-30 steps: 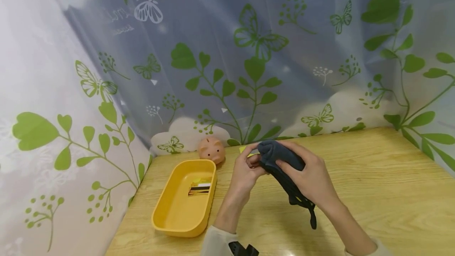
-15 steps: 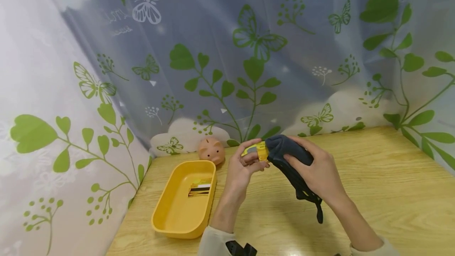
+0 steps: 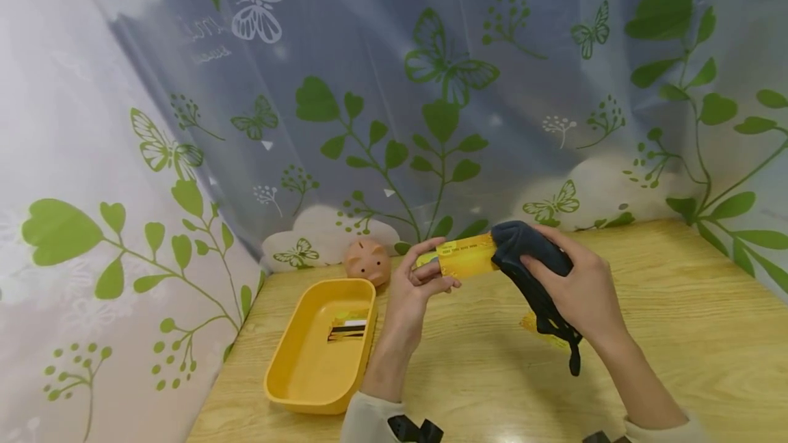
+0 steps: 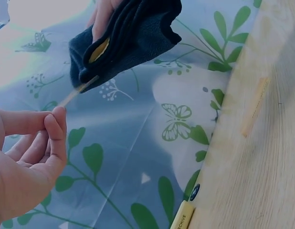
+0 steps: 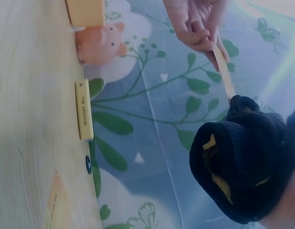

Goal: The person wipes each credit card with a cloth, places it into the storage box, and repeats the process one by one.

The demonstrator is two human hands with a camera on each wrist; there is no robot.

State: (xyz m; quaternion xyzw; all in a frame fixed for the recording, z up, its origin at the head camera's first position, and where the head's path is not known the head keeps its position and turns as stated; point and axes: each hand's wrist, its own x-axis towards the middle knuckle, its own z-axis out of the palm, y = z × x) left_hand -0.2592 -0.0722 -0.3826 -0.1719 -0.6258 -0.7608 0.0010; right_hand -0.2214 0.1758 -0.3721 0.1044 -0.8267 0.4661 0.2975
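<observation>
My left hand (image 3: 406, 303) pinches one end of a yellow card (image 3: 469, 256) with a printed row of digits. The card's other end sits inside a dark navy fabric pouch (image 3: 529, 251), which my right hand (image 3: 581, 292) grips with the thumb on the near side. A black strap (image 3: 575, 357) dangles from the pouch. Seen edge-on in the left wrist view, the card (image 4: 73, 96) spans the gap between the left fingertips and the pouch (image 4: 123, 43). In the right wrist view, more yellow shows in the folds of the pouch (image 5: 240, 152).
A yellow tray (image 3: 301, 368) with several cards (image 3: 347, 325) stands on the left of the wooden table. Behind it is a pink piggy bank (image 3: 367, 263). Another yellow card (image 4: 256, 107) lies on the table, near a small yellow box (image 5: 84, 110) and a dark round object (image 5: 88, 164).
The pouch and right hand have moved to the right while the left hand stays nearly in place. Much more of the yellow card now shows outside the pouch.
</observation>
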